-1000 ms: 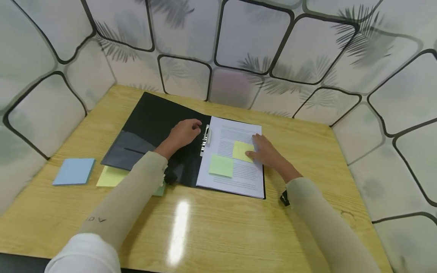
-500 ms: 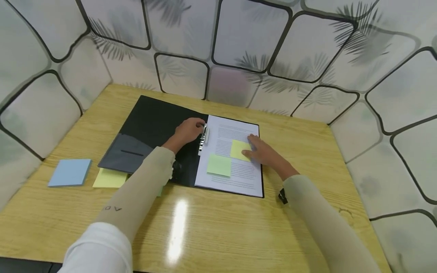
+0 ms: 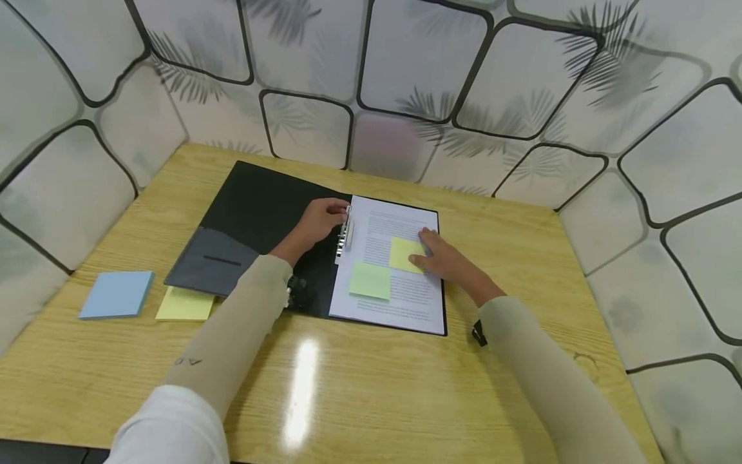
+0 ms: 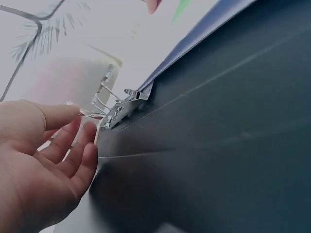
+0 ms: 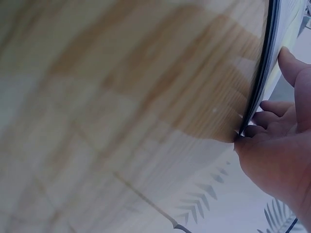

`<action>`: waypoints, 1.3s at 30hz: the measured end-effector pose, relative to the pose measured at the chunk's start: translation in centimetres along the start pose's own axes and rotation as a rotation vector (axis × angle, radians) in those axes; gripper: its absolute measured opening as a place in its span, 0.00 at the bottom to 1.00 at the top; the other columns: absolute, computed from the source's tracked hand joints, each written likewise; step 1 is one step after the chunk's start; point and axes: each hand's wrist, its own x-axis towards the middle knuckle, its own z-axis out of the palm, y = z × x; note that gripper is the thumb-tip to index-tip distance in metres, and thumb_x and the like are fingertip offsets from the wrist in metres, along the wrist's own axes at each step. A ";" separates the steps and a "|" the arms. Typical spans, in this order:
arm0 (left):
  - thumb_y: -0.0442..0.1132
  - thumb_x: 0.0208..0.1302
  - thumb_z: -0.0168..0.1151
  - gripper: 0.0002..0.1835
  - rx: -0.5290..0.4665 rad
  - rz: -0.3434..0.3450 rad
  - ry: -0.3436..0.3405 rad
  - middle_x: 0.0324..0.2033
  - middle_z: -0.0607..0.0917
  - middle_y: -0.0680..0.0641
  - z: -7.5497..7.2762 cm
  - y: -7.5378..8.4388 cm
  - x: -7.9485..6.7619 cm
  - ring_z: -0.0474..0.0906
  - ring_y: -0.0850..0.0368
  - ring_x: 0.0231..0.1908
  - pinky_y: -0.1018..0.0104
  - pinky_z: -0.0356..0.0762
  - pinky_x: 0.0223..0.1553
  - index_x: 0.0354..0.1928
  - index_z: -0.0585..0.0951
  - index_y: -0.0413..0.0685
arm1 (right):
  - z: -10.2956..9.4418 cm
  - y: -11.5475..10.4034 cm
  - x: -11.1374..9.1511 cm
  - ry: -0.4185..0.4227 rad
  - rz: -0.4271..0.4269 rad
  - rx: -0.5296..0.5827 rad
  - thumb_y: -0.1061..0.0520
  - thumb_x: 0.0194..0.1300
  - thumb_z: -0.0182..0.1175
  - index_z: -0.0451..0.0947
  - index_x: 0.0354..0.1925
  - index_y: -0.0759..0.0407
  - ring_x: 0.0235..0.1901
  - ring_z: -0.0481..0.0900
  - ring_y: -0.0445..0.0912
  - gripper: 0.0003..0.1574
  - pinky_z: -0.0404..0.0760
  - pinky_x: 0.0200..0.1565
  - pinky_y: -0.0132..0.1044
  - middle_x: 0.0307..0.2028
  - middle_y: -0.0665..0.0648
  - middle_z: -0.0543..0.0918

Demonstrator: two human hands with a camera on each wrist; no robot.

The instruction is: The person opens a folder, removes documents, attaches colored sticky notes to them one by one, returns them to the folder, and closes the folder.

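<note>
A black binder [image 3: 261, 200] lies spread out on the wooden table. Printed sheets [image 3: 388, 222] sit on its right side, with a yellow sticky note [image 3: 401, 254] and a green sticky note [image 3: 370, 281] on the top page. At the upper end of the metal ring clip [image 3: 342, 241], my left hand [image 3: 315, 222] pinches a thin metal lever [image 4: 91, 114] between thumb and fingers; the clip's curved rings show in the left wrist view. My right hand [image 3: 445, 258] rests on the sheets' right edge, fingers relaxed, thumb over the yellow note.
A blue sticky-note pad [image 3: 116, 294] lies at the table's left. A yellow pad [image 3: 184, 304] sticks out from under the binder's lower left edge. Patterned partition walls [image 3: 394, 142] border the table [image 3: 359, 386] at the back and sides.
My left hand has moved slightly right and up, from above the binder cover to the clip's upper end. The right hand stays on the sheets. The view has shifted slightly.
</note>
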 end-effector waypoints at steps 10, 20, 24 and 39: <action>0.39 0.74 0.59 0.14 0.012 0.066 -0.056 0.56 0.83 0.44 -0.8 0.5 -3.8 0.78 0.49 0.55 0.51 0.77 0.58 0.57 0.83 0.43 | 0.0 0.1 0.1 -0.003 -0.007 -0.015 0.38 0.77 0.51 0.38 0.81 0.62 0.80 0.33 0.56 0.53 0.40 0.78 0.55 0.81 0.60 0.37; 0.47 0.72 0.63 0.18 0.012 0.025 -0.092 0.56 0.84 0.44 -1.2 0.0 -6.0 0.77 0.47 0.58 0.48 0.75 0.60 0.56 0.84 0.43 | -0.2 0.2 0.1 -0.004 -0.007 -0.031 0.38 0.77 0.51 0.37 0.81 0.61 0.80 0.32 0.57 0.53 0.39 0.78 0.56 0.81 0.61 0.36; 0.39 0.72 0.62 0.20 -0.073 0.002 -0.118 0.61 0.80 0.41 -1.0 -0.4 -6.3 0.75 0.45 0.61 0.48 0.73 0.64 0.63 0.78 0.41 | -0.2 0.3 0.1 -0.010 -0.014 -0.037 0.38 0.77 0.51 0.36 0.81 0.62 0.80 0.32 0.57 0.54 0.38 0.78 0.58 0.81 0.62 0.36; 0.39 0.69 0.66 0.32 0.306 -0.002 -0.139 0.56 0.76 0.40 0.3 -0.8 -6.0 0.72 0.47 0.49 0.57 0.74 0.47 0.72 0.69 0.41 | -0.4 0.3 -0.5 -0.002 -0.001 -0.032 0.39 0.78 0.50 0.36 0.81 0.62 0.80 0.31 0.57 0.52 0.38 0.78 0.57 0.81 0.62 0.36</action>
